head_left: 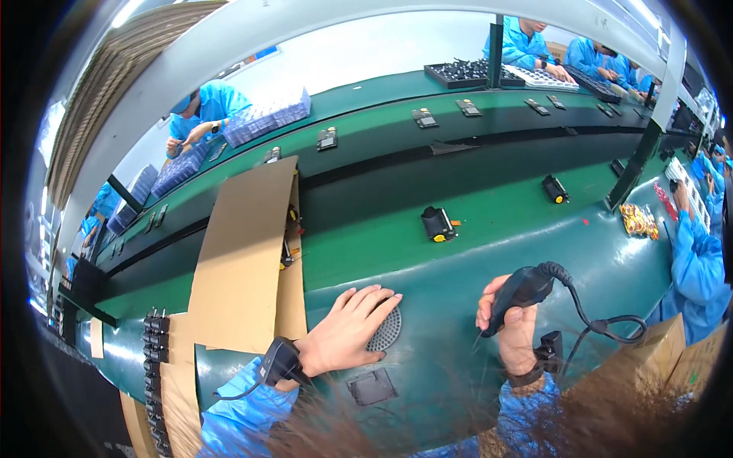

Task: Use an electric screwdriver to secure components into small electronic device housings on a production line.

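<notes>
My left hand [345,328] lies palm down with its fingers stretched out, over the edge of a round grey disc [388,330] full of small holes; part of the disc is hidden under it. In my right hand [513,336] is a black corded electric screwdriver [521,294], its thin tip pointing down toward the green table. The cable leaves its upper end and loops to the right. Just below my left hand, a dark flat rectangular piece [372,388] is on the tabletop. Both my wrists wear black bands.
Cardboard sheets [243,252] stand at the left, beside a row of black parts [156,359]. A green conveyor carries black units with yellow parts [438,224]. Cardboard boxes [649,351] sit at the lower right, below a co-worker's blue sleeve [695,263]. A metal post [649,145] rises at right.
</notes>
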Demonstrator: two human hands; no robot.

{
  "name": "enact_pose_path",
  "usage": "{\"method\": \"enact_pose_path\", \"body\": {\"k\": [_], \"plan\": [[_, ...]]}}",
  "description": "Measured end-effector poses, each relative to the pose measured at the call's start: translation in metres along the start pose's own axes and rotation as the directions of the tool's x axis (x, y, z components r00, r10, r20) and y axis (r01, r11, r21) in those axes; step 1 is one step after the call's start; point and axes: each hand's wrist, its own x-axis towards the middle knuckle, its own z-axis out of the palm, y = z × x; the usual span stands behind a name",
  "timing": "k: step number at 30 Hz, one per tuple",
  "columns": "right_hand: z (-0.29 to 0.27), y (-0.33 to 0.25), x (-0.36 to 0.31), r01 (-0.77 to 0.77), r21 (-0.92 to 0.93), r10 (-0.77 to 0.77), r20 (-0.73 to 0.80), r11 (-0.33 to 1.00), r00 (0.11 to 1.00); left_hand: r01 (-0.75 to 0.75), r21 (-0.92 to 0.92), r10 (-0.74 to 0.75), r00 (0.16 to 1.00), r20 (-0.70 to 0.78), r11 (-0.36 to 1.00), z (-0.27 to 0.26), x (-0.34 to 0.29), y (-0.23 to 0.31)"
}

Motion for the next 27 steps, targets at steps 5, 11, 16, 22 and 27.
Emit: {"method": "enact_pose_path", "body": {"k": [5, 11, 16, 22, 27], "plan": [[0.006, 0.001, 0.002, 0.009, 0.005, -0.009, -0.008, 1.0, 1.0, 0.375, -0.089, -0.38, 0.924, -0.04, 0.923, 0.001, -0.019, 0.014], [0.0, 0.002, 0.002, 0.01, 0.006, -0.01, 0.0, 1.0, 1.0, 0.271, -0.096, -0.281, 0.954, -0.105, 0.958, 0.014, -0.023, 0.005], [0.0, 0.0, 0.001, 0.003, 0.006, -0.003, 0.003, 1.0, 1.0, 0.346, -0.154, -0.375, 0.895, -0.241, 0.925, 0.036, -0.015, 0.017], [-0.001, 0.003, 0.002, 0.03, -0.003, -0.03, 0.01, 1.0, 0.999, 0.318, -0.279, -0.41, 0.822, -0.396, 0.906, 0.05, -0.019, 0.009], [-0.001, 0.004, 0.002, 0.056, -0.016, -0.056, 0.0, 0.998, 0.998, 0.257, -0.24, -0.338, 0.844, -0.416, 0.936, 0.05, -0.011, 0.008]]}}
